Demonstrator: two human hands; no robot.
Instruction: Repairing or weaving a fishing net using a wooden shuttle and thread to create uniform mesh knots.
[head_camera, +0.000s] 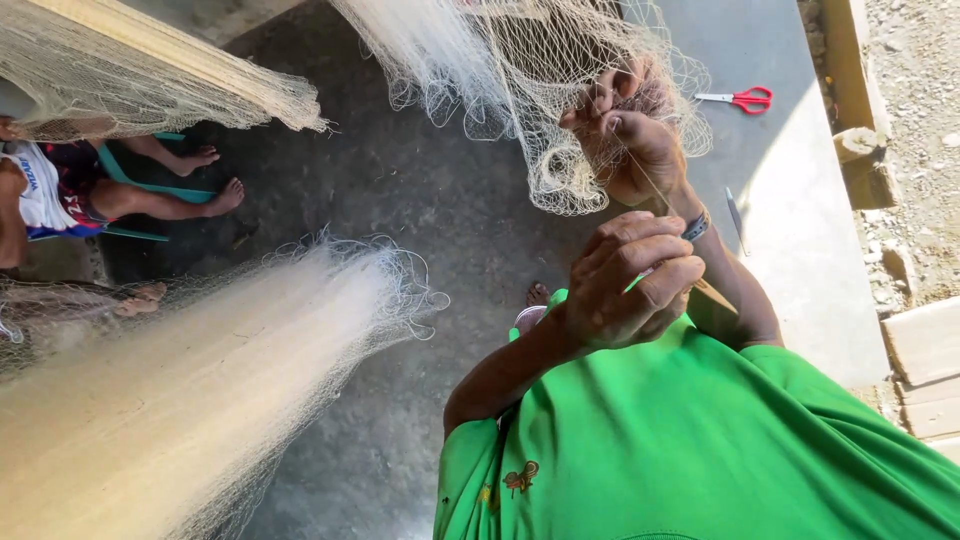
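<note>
The white fishing net (560, 120) hangs in front of the person, and the right hand (630, 140) pinches a bunched bit of it while the left hand (630, 280) is closed tight on a thin tool or thread, so this looks like the mending step. I think the next move needs a careful pull through one small hole; red scissors (740, 98) lie well apart on the floor (790, 200), and no box or basket shows

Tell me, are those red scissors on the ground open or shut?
Shut, it seems: the red-handled scissors lie flat on the concrete floor, blades together in one thin line.
</note>
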